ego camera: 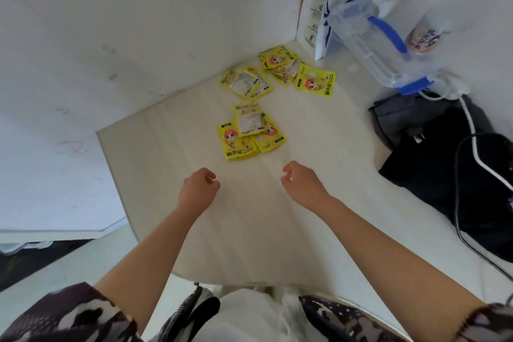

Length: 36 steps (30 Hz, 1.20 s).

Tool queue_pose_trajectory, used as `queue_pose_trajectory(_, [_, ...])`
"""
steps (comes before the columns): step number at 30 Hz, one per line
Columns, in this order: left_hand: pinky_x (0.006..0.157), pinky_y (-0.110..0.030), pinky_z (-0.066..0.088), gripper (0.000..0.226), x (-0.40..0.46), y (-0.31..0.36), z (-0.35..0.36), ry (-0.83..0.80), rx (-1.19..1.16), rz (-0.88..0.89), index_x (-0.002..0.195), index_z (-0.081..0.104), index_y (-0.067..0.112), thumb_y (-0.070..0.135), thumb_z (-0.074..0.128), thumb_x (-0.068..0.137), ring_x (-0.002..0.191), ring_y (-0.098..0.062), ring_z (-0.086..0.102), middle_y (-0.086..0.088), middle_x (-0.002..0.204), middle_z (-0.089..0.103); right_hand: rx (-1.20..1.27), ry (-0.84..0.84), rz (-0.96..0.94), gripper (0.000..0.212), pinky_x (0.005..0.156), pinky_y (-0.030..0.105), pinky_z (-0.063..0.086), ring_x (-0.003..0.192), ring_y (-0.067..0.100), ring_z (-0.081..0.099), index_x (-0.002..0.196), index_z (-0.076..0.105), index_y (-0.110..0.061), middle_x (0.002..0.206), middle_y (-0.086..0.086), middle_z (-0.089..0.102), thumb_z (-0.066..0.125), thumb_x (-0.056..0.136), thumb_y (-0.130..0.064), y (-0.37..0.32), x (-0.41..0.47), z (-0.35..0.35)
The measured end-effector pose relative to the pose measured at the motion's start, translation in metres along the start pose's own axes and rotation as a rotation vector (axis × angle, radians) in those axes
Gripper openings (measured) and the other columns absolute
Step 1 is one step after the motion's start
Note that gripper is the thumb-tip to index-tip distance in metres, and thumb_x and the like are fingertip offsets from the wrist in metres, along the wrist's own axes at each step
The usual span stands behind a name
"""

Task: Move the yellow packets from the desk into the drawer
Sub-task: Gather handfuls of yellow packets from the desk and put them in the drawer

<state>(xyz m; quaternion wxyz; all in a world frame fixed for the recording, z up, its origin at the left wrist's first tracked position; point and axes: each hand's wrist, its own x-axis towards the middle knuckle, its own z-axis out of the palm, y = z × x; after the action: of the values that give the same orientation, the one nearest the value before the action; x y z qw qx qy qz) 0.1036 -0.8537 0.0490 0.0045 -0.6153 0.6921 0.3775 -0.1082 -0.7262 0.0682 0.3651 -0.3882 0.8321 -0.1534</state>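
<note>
While yellow packets lie scattered on desk, both hands hover empty just short of them. Left hand and right hand: fingers loosely curled, gripping nothing, palms down over bare surface. Nearest cluster overlaps in small heap just beyond fingertips; second cluster and third cluster sit farther back toward wall corner. Drawer not in view. Black bag, cable and clear water jug crowd right side. Likely step: gathering nearest heap first; none moved yet by look of it.
</note>
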Motion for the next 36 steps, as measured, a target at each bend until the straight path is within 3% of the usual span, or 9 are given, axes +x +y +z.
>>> queue_pose_trajectory(7, [0.073,-0.028,0.041,0.032,0.063,0.037,-0.018,-0.083,-0.087,-0.036,0.118,0.059,0.012,0.021,0.060,0.087,0.088,-0.020,0.055,-0.002,0.105,0.061,0.098,0.046,0.095,0.032,0.092,0.035,0.048,0.109,0.029,0.057,0.122,0.056,-0.010,0.121,0.013,0.061,0.048,0.094,-0.022,-0.037,0.059,-0.013])
queue_pose_trajectory(11, [0.076,-0.030,0.043,0.046,0.083,0.054,-0.013,-0.119,-0.146,-0.132,0.128,0.050,0.010,0.023,0.064,0.086,0.094,-0.023,0.055,-0.009,0.118,0.062,0.116,0.046,0.137,0.034,0.088,0.037,0.049,0.108,0.032,0.057,0.122,0.054,-0.008,0.120,0.015,0.060,0.048,0.093,-0.025,-0.054,0.090,-0.021])
queue_pose_trajectory(14, [0.086,-0.037,0.049,0.056,0.093,0.066,-0.004,-0.099,-0.154,-0.181,0.129,0.046,0.009,0.034,0.069,0.083,0.107,-0.029,0.057,-0.010,0.121,0.059,0.104,0.051,0.161,0.031,0.080,0.038,0.049,0.097,0.032,0.058,0.115,0.052,-0.006,0.111,0.016,0.062,0.046,0.093,-0.028,-0.063,0.111,-0.025])
queue_pose_trajectory(18, [0.096,-0.043,0.043,0.068,0.101,0.082,0.011,-0.020,-0.029,-0.162,0.129,0.041,0.007,0.046,0.068,0.080,0.118,-0.034,0.047,-0.012,0.128,0.052,0.136,0.042,0.177,0.040,0.079,0.034,0.046,0.095,0.026,0.055,0.123,0.047,-0.005,0.118,0.014,0.058,0.052,0.093,-0.031,-0.078,0.136,-0.029])
queue_pose_trajectory(21, [0.093,-0.043,0.041,0.076,0.102,0.090,0.016,0.018,0.009,-0.194,0.130,0.038,0.009,0.047,0.073,0.074,0.121,-0.032,0.043,-0.009,0.128,0.049,0.154,0.032,0.174,0.051,0.083,0.037,0.048,0.107,0.029,0.056,0.128,0.041,-0.003,0.125,0.015,0.054,0.056,0.091,-0.035,-0.091,0.158,-0.027])
queue_pose_trajectory(25, [0.092,-0.045,0.048,0.082,0.109,0.077,0.013,-0.006,-0.078,-0.173,0.130,0.038,0.015,0.042,0.080,0.066,0.117,-0.029,0.049,-0.006,0.122,0.055,0.002,0.027,0.198,0.067,0.094,0.045,0.045,0.121,0.037,0.047,0.132,0.036,-0.004,0.132,0.015,0.046,0.063,0.085,-0.042,-0.099,0.175,-0.017])
queue_pose_trajectory(29, [0.075,-0.037,0.052,0.065,0.109,0.058,-0.001,0.018,-0.140,-0.184,0.121,0.047,0.016,0.031,0.081,0.068,0.098,-0.025,0.060,-0.001,0.103,0.059,-0.048,0.054,0.187,0.064,0.091,0.046,0.048,0.114,0.037,0.051,0.127,0.038,-0.007,0.124,0.015,0.049,0.074,0.079,-0.032,-0.093,0.180,-0.008])
queue_pose_trajectory(33, [0.056,-0.030,0.041,0.033,0.110,0.043,-0.016,0.049,-0.169,-0.235,0.085,0.053,0.013,0.022,0.081,0.069,0.078,-0.026,0.057,-0.002,0.079,0.058,0.113,0.040,0.175,0.046,0.074,0.031,0.047,0.102,0.031,0.061,0.115,0.053,-0.005,0.113,0.014,0.061,0.074,0.077,-0.022,-0.082,0.182,-0.019])
queue_pose_trajectory(36, [0.058,-0.028,0.049,0.027,0.106,0.044,-0.022,0.043,-0.389,-0.280,0.092,0.058,0.012,0.014,0.078,0.074,0.075,-0.022,0.062,0.000,0.081,0.063,0.222,0.039,0.202,0.031,0.077,0.032,0.049,0.101,0.028,0.064,0.109,0.063,-0.006,0.109,0.011,0.067,0.069,0.082,-0.020,-0.068,0.174,-0.034])
